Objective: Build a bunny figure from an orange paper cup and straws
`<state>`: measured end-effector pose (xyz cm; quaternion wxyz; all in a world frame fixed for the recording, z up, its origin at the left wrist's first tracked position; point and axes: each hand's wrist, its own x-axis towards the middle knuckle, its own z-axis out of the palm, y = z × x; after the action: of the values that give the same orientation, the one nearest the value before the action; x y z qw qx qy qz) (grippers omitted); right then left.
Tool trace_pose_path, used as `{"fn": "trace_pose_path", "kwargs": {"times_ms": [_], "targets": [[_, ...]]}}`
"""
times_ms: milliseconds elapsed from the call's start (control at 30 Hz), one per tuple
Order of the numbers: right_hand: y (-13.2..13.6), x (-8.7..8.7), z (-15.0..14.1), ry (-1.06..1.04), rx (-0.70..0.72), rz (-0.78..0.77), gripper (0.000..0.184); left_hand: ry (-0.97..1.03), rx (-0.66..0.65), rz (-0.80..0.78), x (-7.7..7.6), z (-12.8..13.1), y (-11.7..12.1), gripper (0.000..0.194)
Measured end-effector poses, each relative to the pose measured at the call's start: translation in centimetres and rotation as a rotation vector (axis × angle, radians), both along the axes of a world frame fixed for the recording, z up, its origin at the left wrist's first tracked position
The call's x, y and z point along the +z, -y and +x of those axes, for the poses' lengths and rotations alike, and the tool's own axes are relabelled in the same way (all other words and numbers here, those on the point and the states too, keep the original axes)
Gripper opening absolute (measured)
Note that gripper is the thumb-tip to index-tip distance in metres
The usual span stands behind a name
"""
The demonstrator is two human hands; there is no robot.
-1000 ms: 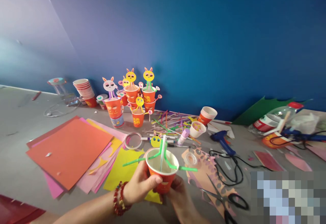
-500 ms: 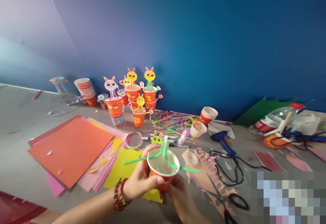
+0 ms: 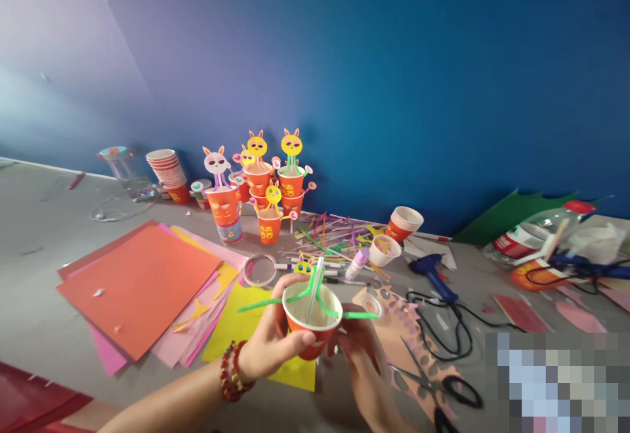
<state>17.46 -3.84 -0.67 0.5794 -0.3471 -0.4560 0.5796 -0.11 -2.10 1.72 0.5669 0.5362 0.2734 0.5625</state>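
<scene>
My left hand (image 3: 275, 338) is wrapped round a red paper cup (image 3: 306, 348), fingers behind it and thumb across its front. The cup tilts toward me, showing its white inside. Green bendy straws (image 3: 315, 288) stand together with a pale straw in the cup; their green ends stick out through the left and right sides. My right hand (image 3: 361, 354) is at the cup's right side, fingers curled in under the right straw end. A small white spot shows by its fingertips; I cannot make out what it is.
Finished cup figures (image 3: 268, 223) with animal faces stand at the back, beside stacked cups (image 3: 167, 174). Coloured paper (image 3: 140, 282) lies left. Loose straws (image 3: 329, 236), a glue stick (image 3: 357, 264), a blue glue gun (image 3: 433, 275) with its cord, and scissors (image 3: 433, 384) lie right.
My right hand has moved from beneath the cup to its right side, by the straw end. That straw end now sits higher and more level. My left hand keeps hold of the cup.
</scene>
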Motion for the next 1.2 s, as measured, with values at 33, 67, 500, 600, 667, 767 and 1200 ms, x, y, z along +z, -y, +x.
{"fn": "trace_pose_path", "kwargs": {"times_ms": [33, 67, 500, 600, 667, 767, 1200], "targets": [[0.0, 0.1, 0.2, 0.014, 0.004, 0.028, 0.020, 0.011, -0.001, -0.022, 0.0, 0.1, -0.1, 0.075], [-0.1, 0.1, 0.3, 0.034, 0.002, 0.042, 0.019, 0.026, -0.010, -0.053, 0.0, 0.2, -0.2, 0.073], [-1.2, 1.2, 0.5, 0.272, -0.030, -0.094, 0.031, 0.266, 0.118, -0.642, 0.1, 1.4, -1.9, 0.046], [-1.1, 1.7, 0.2, 0.273, 0.041, -0.114, 0.037, 0.278, 0.168, -0.614, 0.2, 1.4, -2.0, 0.045], [-1.0, 1.6, 0.0, 0.289, 0.121, -0.151, 0.043, 0.266, 0.193, -0.581, 0.0, 1.3, -2.0, 0.044], [-0.6, 0.8, -0.5, 0.295, 0.298, -0.254, 0.049, 0.232, 0.205, -0.504, -0.5, 1.2, -1.8, 0.043], [0.1, -1.5, -1.5, 0.054, 0.345, -0.307, 0.050, -0.013, 0.034, -0.049, -1.0, 0.0, -0.9, 0.078]]}}
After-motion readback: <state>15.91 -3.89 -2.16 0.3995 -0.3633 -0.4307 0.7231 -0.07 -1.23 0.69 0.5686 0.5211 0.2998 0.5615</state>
